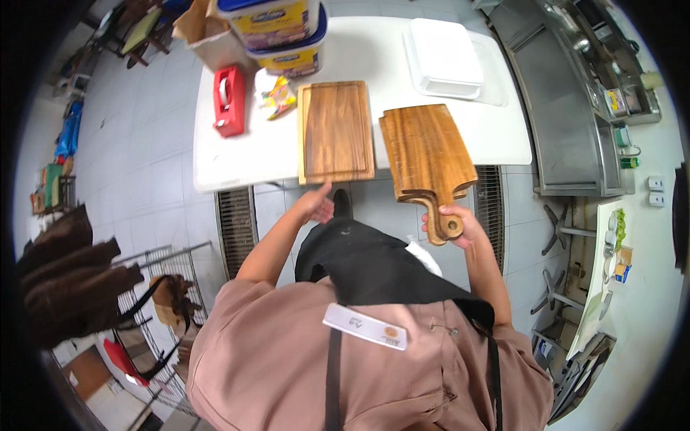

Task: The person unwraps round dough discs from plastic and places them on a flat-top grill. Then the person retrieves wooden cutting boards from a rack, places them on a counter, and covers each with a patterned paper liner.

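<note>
My right hand [460, 228] grips the handle of a wooden paddle board [425, 149], which seems to be a stack of boards, its blade resting over the near edge of the white table [230, 161]. To its left lies a rectangular wooden cutting board [336, 132], hanging slightly over the table's edge. My left hand [315, 203] is just below that board's near edge, thumb up against it, fingers loosely curled and holding nothing.
On the table stand a red tape dispenser [230, 100], a small snack packet [279, 97], two stacked plastic tubs [279, 32], a cardboard box [208, 32] and white trays [444, 57]. A steel counter [568, 108] runs along the right. Floor drain grates [236, 228] lie under the table.
</note>
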